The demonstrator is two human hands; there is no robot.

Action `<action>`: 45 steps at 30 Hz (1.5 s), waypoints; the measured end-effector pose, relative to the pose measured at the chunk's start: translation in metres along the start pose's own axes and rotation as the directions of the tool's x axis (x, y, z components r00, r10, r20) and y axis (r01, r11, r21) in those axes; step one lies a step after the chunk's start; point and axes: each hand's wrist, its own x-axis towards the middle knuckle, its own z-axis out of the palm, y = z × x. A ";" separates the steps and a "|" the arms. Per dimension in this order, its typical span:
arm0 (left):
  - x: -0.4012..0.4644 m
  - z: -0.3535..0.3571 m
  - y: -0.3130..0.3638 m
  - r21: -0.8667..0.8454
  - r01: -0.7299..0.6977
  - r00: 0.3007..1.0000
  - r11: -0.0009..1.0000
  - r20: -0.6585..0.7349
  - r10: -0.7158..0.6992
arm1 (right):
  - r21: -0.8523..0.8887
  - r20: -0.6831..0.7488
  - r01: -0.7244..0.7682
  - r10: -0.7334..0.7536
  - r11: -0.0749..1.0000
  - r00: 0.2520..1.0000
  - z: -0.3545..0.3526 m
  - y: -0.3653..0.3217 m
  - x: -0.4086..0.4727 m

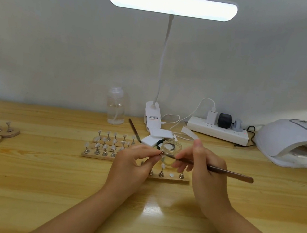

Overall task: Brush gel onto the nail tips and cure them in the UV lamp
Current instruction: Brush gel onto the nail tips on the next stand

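We pinch one nail tip (162,156) on its stand in our left hand (132,165), lifted above the table (38,178), so the brush (213,167), gripped by our right hand (206,171), reaches it; the UV lamp (293,142) waits at right.

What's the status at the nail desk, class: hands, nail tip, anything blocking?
Left hand pinches nail tip stand. Right hand grips brush, bristles at the tip. UV lamp at right; path unobstructed.

No text legible (labels too blurred).
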 end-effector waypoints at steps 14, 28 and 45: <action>0.000 0.000 0.002 0.005 0.012 1.000 1.000 -0.005 -0.012 | -0.016 0.008 0.024 -0.024 1.000 1.000 -0.001 -0.003 -0.001; 0.000 0.000 0.001 0.012 0.004 1.000 1.000 -0.015 -0.004 | -0.023 -0.002 0.042 -0.042 0.999 0.999 -0.001 -0.002 -0.001; 0.000 0.000 0.000 0.024 -0.026 0.999 0.999 -0.018 0.026 | -0.027 0.005 0.051 -0.051 0.998 0.999 0.000 -0.001 -0.001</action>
